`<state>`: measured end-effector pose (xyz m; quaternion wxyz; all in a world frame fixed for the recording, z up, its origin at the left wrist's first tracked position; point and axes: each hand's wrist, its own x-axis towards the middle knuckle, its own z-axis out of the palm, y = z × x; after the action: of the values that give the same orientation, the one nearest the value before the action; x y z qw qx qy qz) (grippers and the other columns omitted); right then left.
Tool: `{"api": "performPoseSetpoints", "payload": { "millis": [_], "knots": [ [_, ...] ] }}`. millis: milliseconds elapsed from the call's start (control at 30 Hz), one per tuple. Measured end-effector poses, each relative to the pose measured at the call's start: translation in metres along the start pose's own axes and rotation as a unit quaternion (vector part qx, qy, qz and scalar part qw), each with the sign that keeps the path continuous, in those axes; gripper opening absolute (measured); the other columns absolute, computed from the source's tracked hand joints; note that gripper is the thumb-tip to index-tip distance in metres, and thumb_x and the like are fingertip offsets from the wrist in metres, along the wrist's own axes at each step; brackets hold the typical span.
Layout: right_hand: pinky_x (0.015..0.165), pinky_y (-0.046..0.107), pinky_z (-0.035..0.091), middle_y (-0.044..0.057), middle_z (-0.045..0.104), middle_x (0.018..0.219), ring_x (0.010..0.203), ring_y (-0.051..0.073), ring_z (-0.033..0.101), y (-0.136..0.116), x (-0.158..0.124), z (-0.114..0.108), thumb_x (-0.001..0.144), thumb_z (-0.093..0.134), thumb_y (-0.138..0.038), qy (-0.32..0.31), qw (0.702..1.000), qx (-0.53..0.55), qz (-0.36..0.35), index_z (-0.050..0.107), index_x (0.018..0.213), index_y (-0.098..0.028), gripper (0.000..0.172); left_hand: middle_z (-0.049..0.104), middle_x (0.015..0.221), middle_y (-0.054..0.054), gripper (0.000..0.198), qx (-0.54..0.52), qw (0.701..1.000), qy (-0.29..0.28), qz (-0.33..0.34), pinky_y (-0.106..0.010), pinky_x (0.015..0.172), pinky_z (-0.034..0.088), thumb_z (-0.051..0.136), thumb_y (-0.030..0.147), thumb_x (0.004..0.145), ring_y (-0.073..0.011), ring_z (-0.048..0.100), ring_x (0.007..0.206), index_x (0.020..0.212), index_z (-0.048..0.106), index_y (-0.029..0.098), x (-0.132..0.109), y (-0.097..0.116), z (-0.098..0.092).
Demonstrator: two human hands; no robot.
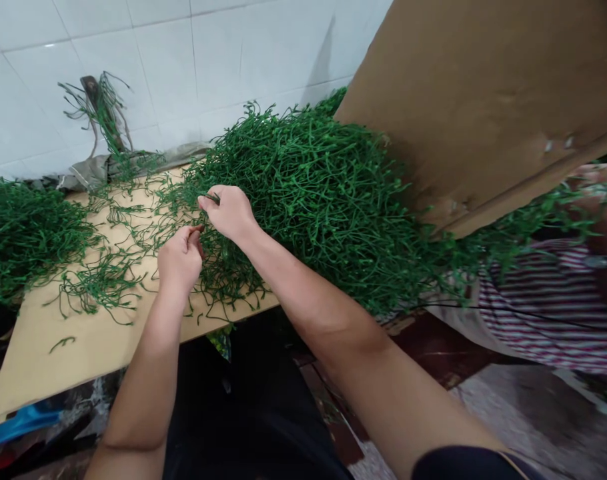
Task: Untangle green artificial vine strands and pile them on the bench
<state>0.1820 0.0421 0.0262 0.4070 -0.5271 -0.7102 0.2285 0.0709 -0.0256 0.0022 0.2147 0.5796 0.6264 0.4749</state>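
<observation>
My right hand [228, 212] is closed in a pinch on a short dark green stem piece [213, 198] at the edge of a big heap of thin green stems [313, 193], which look like plastic plant parts. Just below and to the left, my left hand [181, 257] is closed, fingertips pressed together. A small brownish bit shows at its fingertips, too small to name. Loose stems [101, 283] lie scattered over the tan board [103, 350] under and beside both hands.
Another green heap [26, 233] sits at the left. Against the tiled wall, stems hang on an upright post [96, 107]. A large cardboard sheet [483, 100] leans over the big heap. At the right, another person in a striped garment [548, 300] has a hand by stems.
</observation>
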Motion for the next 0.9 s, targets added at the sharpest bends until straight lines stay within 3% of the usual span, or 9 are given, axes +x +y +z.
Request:
{"api": "performPoseSetpoints", "payload": {
  "millis": [133,367,567,900],
  "knots": [
    [0.056,0.025,0.021,-0.003,0.036,0.055,0.054,0.009,0.029,-0.002,0.007,0.006,0.081,0.048,-0.03,0.02,0.999,0.018,0.026,0.049,0.06,-0.016,0.025,0.048,0.046,0.002,0.015,0.048,0.999,0.008,0.017,-0.025,0.054,0.024,0.054,0.019,0.076,-0.0143,0.041,0.047,0.064,0.063,0.021,0.003,0.002,0.0],
    [0.054,0.024,0.023,-0.004,0.036,0.053,0.051,0.008,0.029,0.0,0.021,0.023,0.08,0.048,-0.033,0.0,0.996,0.069,0.056,0.046,0.058,-0.017,0.027,0.038,0.042,0.005,0.017,-0.139,0.99,-0.016,-0.01,-0.023,0.047,0.026,0.051,0.021,0.08,-0.0109,0.035,0.042,0.065,0.058,0.02,-0.006,-0.006,0.004],
    [0.055,0.023,0.026,-0.004,0.037,0.054,0.052,0.008,0.029,-0.004,0.032,0.035,0.081,0.047,-0.033,-0.003,0.996,0.068,0.052,0.044,0.058,-0.018,0.028,0.032,0.039,0.007,0.024,-0.202,0.977,0.0,-0.067,-0.021,0.039,0.019,0.041,0.017,0.085,-0.0066,0.025,0.035,0.063,0.049,0.018,-0.01,-0.001,0.007],
    [0.057,0.025,0.03,-0.003,0.04,0.053,0.052,0.009,0.035,-0.003,0.045,0.045,0.078,0.05,-0.034,-0.049,0.991,0.078,0.096,0.049,0.057,-0.017,0.027,0.03,0.035,0.01,0.024,-0.267,0.956,0.007,-0.119,-0.015,0.034,0.019,0.036,0.013,0.086,-0.0034,0.024,0.03,0.064,0.045,0.016,-0.016,0.005,0.0]
  ]
}}
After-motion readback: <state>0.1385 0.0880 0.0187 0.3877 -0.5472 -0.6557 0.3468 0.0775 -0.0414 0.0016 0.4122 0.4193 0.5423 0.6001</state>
